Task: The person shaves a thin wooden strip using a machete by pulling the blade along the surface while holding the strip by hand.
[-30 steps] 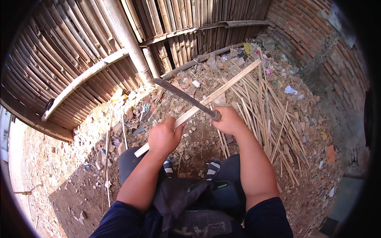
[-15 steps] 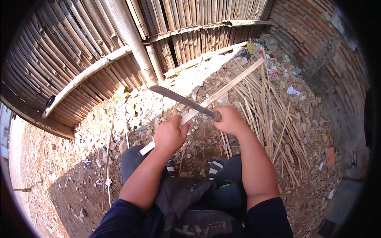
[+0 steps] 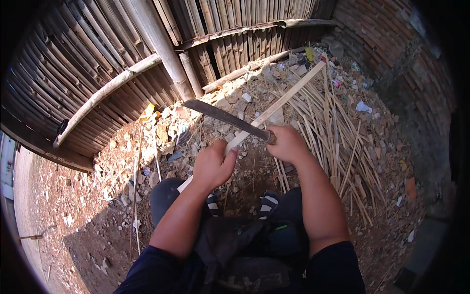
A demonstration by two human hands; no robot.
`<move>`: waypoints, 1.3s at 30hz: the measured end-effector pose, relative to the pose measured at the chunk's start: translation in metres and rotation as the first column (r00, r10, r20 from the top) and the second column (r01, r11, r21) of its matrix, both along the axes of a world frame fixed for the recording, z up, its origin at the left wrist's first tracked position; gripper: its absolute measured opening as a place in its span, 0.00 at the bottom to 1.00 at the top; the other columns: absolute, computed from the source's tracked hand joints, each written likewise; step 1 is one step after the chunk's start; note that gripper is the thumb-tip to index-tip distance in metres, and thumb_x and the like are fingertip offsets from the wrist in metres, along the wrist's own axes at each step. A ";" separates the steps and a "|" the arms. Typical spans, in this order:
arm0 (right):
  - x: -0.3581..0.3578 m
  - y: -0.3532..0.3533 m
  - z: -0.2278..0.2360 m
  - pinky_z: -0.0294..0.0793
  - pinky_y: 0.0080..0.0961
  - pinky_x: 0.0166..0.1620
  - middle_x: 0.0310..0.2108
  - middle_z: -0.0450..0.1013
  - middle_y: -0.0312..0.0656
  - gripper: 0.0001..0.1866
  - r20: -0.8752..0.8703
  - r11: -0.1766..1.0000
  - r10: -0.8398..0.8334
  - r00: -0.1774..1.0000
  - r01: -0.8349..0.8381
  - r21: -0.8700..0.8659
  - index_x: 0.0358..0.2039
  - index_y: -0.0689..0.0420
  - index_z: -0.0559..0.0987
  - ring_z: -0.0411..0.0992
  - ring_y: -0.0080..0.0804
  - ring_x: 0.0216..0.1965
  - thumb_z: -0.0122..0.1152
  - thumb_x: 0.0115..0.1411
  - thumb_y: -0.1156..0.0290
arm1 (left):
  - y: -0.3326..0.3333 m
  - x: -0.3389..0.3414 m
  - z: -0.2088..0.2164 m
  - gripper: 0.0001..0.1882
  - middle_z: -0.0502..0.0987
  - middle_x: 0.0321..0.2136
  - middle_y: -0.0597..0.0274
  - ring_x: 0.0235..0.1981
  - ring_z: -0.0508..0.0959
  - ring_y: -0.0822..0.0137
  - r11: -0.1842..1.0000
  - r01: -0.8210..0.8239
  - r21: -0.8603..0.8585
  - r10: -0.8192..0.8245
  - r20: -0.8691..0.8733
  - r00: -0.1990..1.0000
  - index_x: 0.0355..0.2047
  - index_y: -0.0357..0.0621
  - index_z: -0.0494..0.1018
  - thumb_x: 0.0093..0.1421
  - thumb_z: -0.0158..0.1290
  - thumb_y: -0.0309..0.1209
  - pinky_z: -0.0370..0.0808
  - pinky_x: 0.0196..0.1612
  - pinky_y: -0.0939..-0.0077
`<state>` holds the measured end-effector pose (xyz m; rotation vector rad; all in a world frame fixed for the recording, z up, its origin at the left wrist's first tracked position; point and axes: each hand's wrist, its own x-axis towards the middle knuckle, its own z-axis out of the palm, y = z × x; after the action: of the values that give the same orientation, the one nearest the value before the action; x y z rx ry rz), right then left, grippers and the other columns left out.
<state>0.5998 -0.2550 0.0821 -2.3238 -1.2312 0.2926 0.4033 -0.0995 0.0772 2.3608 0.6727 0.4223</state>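
Observation:
My left hand (image 3: 213,165) is closed around a long pale bamboo strip (image 3: 286,96) near its lower end. The strip slants up and to the right, its far end over a pile of thin strips. A machete (image 3: 223,116) with a dark, broad blade is gripped by its handle in my right hand (image 3: 289,143). Its blade points up and left and crosses the strip just beyond my left hand. Whether the edge bites into the strip or only rests on it, I cannot tell. The strip's near end comes out below my left hand, by my left knee.
A heap of split bamboo strips (image 3: 320,127) lies to the right on rubble-strewn ground. Behind stands a bamboo wall (image 3: 245,54) with a thick bamboo post (image 3: 169,59). A brick wall (image 3: 377,44) rises at the right. My sandalled feet and knees are close below my hands.
Both hands, the machete and the strip have shifted very slightly, staying in nearly the same pose. The grips are unchanged, and the sunlit ground looks less bright.

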 end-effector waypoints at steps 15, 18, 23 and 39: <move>0.002 -0.009 -0.005 0.73 0.39 0.34 0.23 0.75 0.53 0.10 -0.141 0.959 -0.095 0.986 0.129 0.254 0.33 0.59 0.79 0.76 0.53 0.28 0.68 0.53 0.69 | -0.006 -0.004 0.001 0.17 0.77 0.23 0.39 0.28 0.79 0.36 0.998 -0.053 -0.016 0.054 0.038 0.998 0.30 0.37 0.72 0.67 0.50 0.40 0.72 0.34 0.44; 0.009 -0.007 0.003 0.73 0.40 0.35 0.24 0.76 0.53 0.11 -0.101 0.984 -0.088 0.991 0.102 0.144 0.35 0.59 0.81 0.77 0.53 0.29 0.68 0.53 0.68 | -0.006 -0.006 0.003 0.18 0.77 0.22 0.39 0.28 0.79 0.36 0.999 -0.025 0.027 0.023 0.070 0.997 0.30 0.37 0.71 0.68 0.50 0.41 0.73 0.33 0.44; 0.004 -0.003 0.003 0.78 0.44 0.42 0.31 0.80 0.55 0.22 -0.150 0.988 -0.150 0.977 0.153 0.010 0.48 0.54 0.83 0.79 0.55 0.37 0.67 0.51 0.66 | -0.009 -0.001 0.007 0.20 0.77 0.22 0.39 0.28 0.79 0.37 0.998 -0.059 0.022 0.060 -0.016 0.998 0.30 0.37 0.71 0.68 0.50 0.44 0.73 0.34 0.44; 0.014 -0.007 -0.004 0.77 0.44 0.41 0.31 0.79 0.54 0.14 -0.212 0.997 -0.076 0.974 0.070 -0.033 0.38 0.56 0.83 0.79 0.54 0.36 0.68 0.51 0.66 | -0.012 -0.001 0.002 0.25 0.75 0.21 0.41 0.27 0.78 0.38 0.999 -0.036 0.001 0.036 -0.038 0.999 0.28 0.37 0.73 0.69 0.49 0.49 0.72 0.32 0.47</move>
<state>0.6141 -0.2616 0.0780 -2.2836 -1.0407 0.5197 0.4026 -0.1114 0.0787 2.3652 0.7343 0.3936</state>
